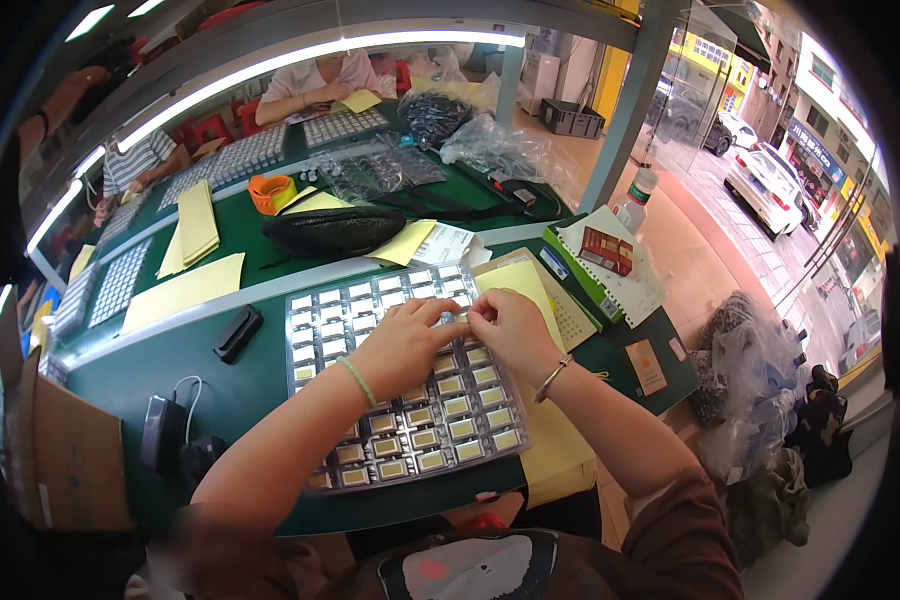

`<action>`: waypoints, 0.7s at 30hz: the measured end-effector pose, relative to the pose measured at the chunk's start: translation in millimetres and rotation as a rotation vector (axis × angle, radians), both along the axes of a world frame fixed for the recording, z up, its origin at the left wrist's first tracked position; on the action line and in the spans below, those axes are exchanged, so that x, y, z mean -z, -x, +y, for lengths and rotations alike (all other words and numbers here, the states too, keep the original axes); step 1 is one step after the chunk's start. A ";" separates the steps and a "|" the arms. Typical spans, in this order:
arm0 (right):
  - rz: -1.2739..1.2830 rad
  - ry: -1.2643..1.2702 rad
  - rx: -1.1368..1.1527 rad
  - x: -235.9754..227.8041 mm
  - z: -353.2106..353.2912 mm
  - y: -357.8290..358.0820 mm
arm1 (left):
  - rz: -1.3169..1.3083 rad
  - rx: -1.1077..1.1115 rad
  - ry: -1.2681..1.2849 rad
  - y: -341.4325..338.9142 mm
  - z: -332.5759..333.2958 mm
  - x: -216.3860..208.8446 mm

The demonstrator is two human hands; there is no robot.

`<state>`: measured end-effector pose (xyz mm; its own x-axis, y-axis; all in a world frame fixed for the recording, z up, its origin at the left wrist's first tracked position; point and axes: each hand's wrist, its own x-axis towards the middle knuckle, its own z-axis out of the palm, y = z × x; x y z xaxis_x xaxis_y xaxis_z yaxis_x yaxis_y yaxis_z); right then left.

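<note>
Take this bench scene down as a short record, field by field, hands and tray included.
Tray: clear, on the green bench, holding rows of small pieces
Left hand: over the tray, fingertips close to the right hand
Right hand: thumb and fingers drawn together over the tray
Held piece: too small to tell
Wrists: pale green bracelet left, bangle right
Beyond tray: black pouch
Left of tray: black adapter

Single head-worn fisheye view from above, downward and forward, close over both hands (402, 348)
</note>
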<state>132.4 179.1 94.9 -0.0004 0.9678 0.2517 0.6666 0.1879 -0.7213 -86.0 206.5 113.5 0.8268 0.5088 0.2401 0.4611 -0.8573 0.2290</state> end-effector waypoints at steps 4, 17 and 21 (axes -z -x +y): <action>0.067 0.007 0.002 5.2 -1.3 -0.9 | 0.048 0.028 -0.016 0.3 -1.5 -0.6; 0.055 -0.103 -0.019 15.3 -4.4 -1.4 | 0.036 -0.001 -0.032 -1.8 -2.2 -1.1; -0.007 -0.167 -0.057 15.4 -7.0 -3.8 | 0.044 0.004 -0.047 -1.6 1.0 4.2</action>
<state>136.2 172.1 79.5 -0.0562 0.9111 0.4084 0.6563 0.3420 -0.6726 -84.4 207.5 109.3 0.8388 0.4946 0.2274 0.4666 -0.8684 0.1677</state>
